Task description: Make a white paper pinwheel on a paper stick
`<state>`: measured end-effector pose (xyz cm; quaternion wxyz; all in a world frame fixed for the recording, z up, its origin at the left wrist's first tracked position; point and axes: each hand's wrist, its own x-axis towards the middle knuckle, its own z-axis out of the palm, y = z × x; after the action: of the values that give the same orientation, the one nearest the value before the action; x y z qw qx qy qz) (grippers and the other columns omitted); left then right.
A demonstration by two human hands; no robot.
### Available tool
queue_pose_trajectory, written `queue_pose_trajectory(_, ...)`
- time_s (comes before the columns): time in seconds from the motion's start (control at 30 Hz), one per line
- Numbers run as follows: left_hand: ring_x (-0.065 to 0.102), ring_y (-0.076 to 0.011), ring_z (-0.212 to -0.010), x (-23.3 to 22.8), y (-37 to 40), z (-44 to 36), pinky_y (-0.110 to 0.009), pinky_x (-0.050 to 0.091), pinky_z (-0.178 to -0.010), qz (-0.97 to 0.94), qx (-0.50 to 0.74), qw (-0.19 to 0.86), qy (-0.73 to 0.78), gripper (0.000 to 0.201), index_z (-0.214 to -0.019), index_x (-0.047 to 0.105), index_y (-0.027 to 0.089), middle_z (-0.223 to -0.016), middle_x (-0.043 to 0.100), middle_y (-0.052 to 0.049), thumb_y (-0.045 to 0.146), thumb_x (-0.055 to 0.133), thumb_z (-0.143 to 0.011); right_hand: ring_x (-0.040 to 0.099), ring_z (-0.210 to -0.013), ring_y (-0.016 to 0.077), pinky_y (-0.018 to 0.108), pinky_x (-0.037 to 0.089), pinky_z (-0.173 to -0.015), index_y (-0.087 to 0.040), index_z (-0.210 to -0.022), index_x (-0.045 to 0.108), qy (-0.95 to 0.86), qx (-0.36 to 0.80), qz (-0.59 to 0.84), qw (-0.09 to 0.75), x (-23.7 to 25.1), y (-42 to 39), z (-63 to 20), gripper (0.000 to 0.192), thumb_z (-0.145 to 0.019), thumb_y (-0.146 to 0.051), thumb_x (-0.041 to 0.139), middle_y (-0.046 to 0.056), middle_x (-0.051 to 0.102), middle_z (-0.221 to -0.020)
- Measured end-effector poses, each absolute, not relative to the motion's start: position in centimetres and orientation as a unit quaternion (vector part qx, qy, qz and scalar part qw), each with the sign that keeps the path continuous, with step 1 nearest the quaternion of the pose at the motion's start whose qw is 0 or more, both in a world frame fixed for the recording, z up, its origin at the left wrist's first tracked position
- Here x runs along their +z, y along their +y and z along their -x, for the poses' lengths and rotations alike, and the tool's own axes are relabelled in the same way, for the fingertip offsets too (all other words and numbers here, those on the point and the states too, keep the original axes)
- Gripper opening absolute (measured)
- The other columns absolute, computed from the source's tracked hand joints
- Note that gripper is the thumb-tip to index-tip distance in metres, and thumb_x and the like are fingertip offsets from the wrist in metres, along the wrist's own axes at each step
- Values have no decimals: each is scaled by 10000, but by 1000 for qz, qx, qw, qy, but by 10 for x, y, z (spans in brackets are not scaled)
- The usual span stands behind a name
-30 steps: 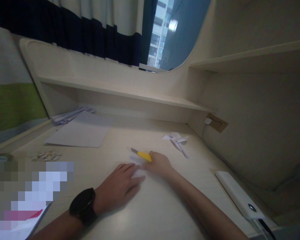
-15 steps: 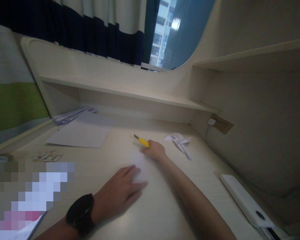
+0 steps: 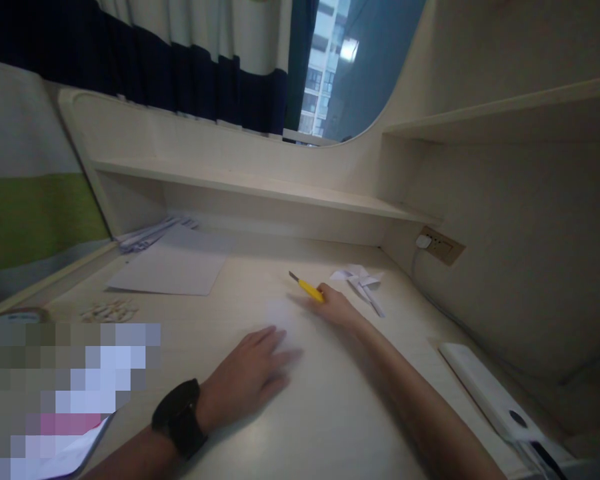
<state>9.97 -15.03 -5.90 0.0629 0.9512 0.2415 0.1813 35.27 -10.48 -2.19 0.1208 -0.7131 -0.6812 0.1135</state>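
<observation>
My right hand [image 3: 337, 307] is closed around a yellow utility knife [image 3: 311, 290], its blade out and pointing to the upper left. The knife is just above the desk. My left hand [image 3: 253, 367], with a black watch [image 3: 180, 417] on the wrist, lies palm down on the desk, fingers spread and partly blurred. In front of its fingertips a faint whitish patch [image 3: 279, 311], perhaps a small piece of paper, barely stands out from the desktop. To the right of my right hand lies a folded paper pinwheel [image 3: 357, 277] with a paper stick.
White paper sheets [image 3: 177, 263] lie at the back left, with a heap of small pale pieces [image 3: 110, 311] nearer. A pixelated area covers the lower left. On the right are a long white device [image 3: 480, 380] and a wall socket [image 3: 443, 245]. A shelf [image 3: 260, 190] spans the back.
My right hand has moved to the right with the knife, away from my left hand. My left hand has shifted slightly right. The view has turned a little.
</observation>
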Motion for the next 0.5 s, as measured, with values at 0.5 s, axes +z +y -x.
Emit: queue_pose_trajectory(0.5,542,-243,-1178,-58,-136,-98,-411,433,-995,-933,194,60,297,399,-1190,597,226,-1277,597,-82,449,545,-863,544,-853,199,303,413,-763,-224,-1124,527,-789,118,592,119,-27,-264,-370,240,-925,-334,448,59,562,-956)
